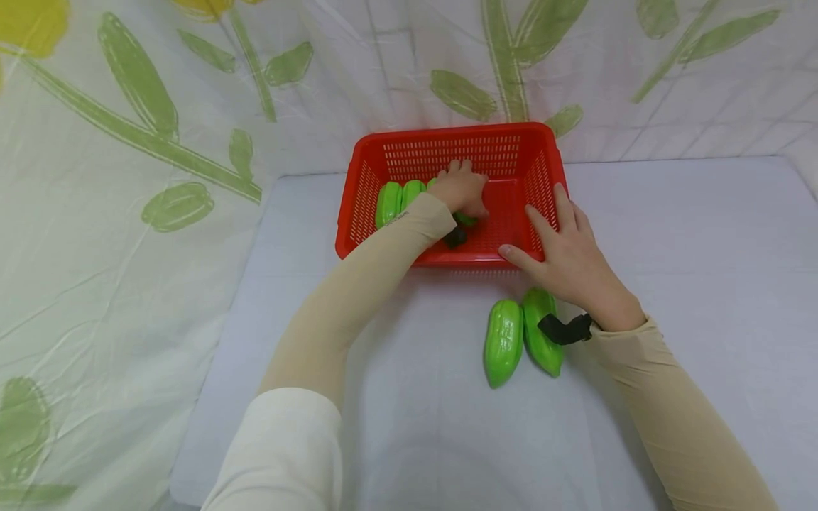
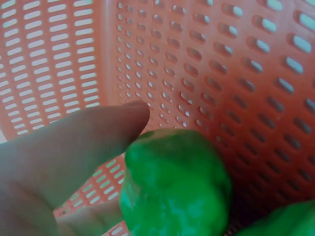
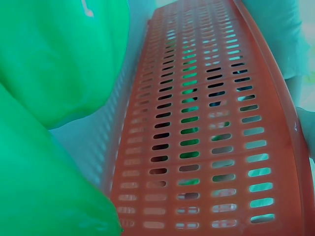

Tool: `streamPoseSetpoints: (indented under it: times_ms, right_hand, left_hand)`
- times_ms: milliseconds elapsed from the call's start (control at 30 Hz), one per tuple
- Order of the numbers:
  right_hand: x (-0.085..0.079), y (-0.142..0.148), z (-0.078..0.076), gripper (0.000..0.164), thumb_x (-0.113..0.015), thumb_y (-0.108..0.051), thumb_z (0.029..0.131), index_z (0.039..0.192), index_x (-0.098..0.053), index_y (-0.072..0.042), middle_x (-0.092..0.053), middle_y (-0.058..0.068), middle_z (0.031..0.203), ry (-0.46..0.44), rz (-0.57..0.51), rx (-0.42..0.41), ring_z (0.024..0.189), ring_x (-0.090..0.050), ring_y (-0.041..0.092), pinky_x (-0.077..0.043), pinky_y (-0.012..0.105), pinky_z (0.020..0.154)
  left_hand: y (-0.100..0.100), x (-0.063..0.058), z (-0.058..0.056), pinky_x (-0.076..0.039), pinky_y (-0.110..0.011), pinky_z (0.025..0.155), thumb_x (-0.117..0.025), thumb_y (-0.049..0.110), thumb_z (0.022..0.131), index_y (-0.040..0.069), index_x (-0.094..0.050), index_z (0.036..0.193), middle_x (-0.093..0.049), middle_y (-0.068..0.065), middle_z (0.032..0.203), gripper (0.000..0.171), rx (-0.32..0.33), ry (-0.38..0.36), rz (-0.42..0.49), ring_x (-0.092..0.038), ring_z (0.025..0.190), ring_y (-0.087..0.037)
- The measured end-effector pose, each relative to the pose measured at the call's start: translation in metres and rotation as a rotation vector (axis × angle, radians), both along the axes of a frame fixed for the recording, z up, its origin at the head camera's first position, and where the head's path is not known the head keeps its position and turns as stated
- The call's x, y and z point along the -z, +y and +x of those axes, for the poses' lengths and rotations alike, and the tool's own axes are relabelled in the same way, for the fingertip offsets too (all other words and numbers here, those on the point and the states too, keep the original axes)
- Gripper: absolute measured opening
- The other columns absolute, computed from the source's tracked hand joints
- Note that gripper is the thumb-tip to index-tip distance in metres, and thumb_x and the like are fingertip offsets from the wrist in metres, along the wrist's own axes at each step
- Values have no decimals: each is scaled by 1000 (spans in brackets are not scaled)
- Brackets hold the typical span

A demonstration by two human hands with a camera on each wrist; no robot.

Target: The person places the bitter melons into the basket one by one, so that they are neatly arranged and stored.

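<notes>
My left hand (image 1: 461,189) reaches down into a red plastic basket (image 1: 447,133). Its thumb and fingers are around a glossy green papaya-like fruit (image 2: 174,187), mostly hidden under the hand in the head view. To its left, similar green fruits (image 1: 388,204) lie side by side in the basket. My right hand (image 1: 571,259) rests at the basket's front right corner, fingers spread and thumb at the front rim. Below that hand, two more green fruits lie on the table, a left one (image 1: 503,342) and a right one (image 1: 542,337) partly covered by the wrist strap.
The basket has slotted walls and stands near the back edge of a table with a pale cover (image 1: 409,426). Behind and to the left hangs a white sheet with a leaf and flower print (image 1: 160,149). A black wrist camera (image 1: 565,329) sits on the right wrist.
</notes>
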State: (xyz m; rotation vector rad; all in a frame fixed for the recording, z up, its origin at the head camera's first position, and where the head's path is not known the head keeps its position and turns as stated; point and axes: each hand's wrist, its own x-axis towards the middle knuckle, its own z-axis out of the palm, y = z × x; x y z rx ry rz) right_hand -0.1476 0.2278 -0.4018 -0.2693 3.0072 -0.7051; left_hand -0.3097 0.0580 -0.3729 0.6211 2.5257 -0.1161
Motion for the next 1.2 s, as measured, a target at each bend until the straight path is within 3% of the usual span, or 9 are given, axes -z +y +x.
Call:
streamPoseSetpoints:
  times_ms: [133, 433, 633, 867, 1200]
  right_hand:
    - [-1, -1, 0, 94, -55, -67, 97, 163, -31, -5, 9, 21, 174, 9, -1, -4, 152, -13, 57, -36, 80, 106]
    - [-1, -3, 1, 95, -55, -66, 97, 163, -30, -4, 9, 21, 174, 2, -2, -5, 152, -13, 57, -37, 80, 105]
    - [-2, -2, 2, 96, -55, -67, 96, 164, -29, -4, 10, 22, 174, -3, 4, -3, 152, -13, 57, -38, 80, 105]
    - [-2, -3, 2, 97, -57, -67, 96, 164, -28, -5, 10, 21, 174, -17, 10, 6, 153, -12, 56, -41, 78, 103]
    - [-2, -3, 2, 95, -58, -65, 96, 164, -28, -5, 9, 23, 173, -3, 12, 1, 152, -13, 57, -39, 79, 103]
  left_hand:
    - [-3, -1, 0, -16, -51, 130, -62, 50, 100, 24, -25, 167, -6, -16, 174, 81, 6, 7, 18, -1, 162, -35]
    - [-8, -11, 6, -17, -50, 130, -63, 49, 99, 25, -27, 167, -13, -15, 173, 80, 5, 21, 59, -9, 160, -35]
    - [-8, -14, 4, -16, -52, 130, -63, 53, 99, 25, -24, 167, -5, -14, 175, 83, 8, 32, 103, -3, 161, -35]
    - [-14, -29, 6, -13, -54, 131, -62, 58, 98, 26, -19, 168, -1, -12, 176, 88, 55, 42, 146, -2, 162, -37]
    - [-23, -49, 24, -20, -52, 130, -61, 60, 97, 26, -22, 168, -4, -10, 176, 88, 94, 132, 207, -9, 161, -36]
